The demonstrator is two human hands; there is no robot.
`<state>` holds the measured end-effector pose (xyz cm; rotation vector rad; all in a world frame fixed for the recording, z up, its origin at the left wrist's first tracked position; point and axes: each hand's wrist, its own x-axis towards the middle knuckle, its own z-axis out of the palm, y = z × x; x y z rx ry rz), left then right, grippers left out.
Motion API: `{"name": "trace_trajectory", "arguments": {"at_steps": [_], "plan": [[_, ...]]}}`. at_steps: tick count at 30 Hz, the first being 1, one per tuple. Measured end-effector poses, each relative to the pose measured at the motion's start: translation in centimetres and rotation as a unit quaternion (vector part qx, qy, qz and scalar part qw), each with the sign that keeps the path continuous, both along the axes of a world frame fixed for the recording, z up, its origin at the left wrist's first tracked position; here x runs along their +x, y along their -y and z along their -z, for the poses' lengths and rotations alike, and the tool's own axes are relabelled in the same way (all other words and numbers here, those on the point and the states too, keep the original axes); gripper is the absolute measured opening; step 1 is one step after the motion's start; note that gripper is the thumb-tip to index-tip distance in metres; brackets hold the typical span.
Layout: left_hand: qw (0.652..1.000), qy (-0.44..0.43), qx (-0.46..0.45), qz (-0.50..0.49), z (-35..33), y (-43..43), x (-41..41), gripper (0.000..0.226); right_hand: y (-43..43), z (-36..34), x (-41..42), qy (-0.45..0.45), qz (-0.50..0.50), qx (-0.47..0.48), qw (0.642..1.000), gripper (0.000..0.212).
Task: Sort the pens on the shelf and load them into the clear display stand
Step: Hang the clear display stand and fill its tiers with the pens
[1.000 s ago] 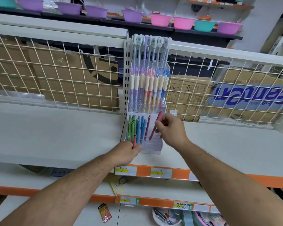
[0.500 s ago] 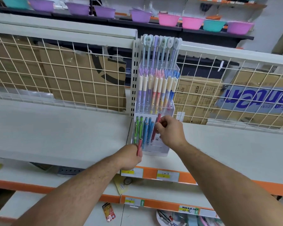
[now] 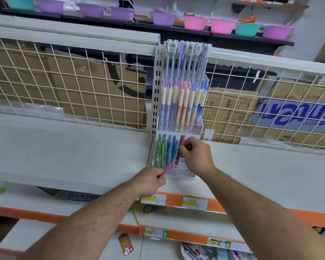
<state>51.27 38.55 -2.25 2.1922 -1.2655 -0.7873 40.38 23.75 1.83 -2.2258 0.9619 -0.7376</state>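
A row of plastic bowls (image 3: 163,18), purple, pink and teal, stands on a dark top shelf (image 3: 233,35). Below it a white wire grid (image 3: 83,91) runs left and right of a slotted post (image 3: 156,91). Behind the grid stand brown cardboard boxes (image 3: 94,94); one box (image 3: 296,113) at the right carries blue letters. Price labels (image 3: 195,203) sit on an orange strip (image 3: 308,216). A yellow note (image 3: 141,215) hangs under it, and a red packet (image 3: 126,244) lies lower.
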Motion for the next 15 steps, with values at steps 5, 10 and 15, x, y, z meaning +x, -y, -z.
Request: {"name": "trace_trajectory", "arguments": {"at_steps": [5, 10, 15], "plan": [[1.0, -0.022, -0.007, -0.003, 0.0, -0.1, 0.2, 0.019, -0.1, 1.0, -0.1, -0.026, -0.009, 0.008, 1.0, 0.008], [1.0, -0.029, -0.009, -0.001, 0.0, -0.2, 0.2, 0.014, 0.0, 1.3, -0.1, -0.043, -0.009, -0.004, 0.999, 0.008], [0.999, -0.036, -0.011, -0.005, 0.1, -0.2, 0.2, 0.016, -0.3, 1.3, -0.2, -0.044, 0.006, 0.009, 0.999, 0.007]]}}
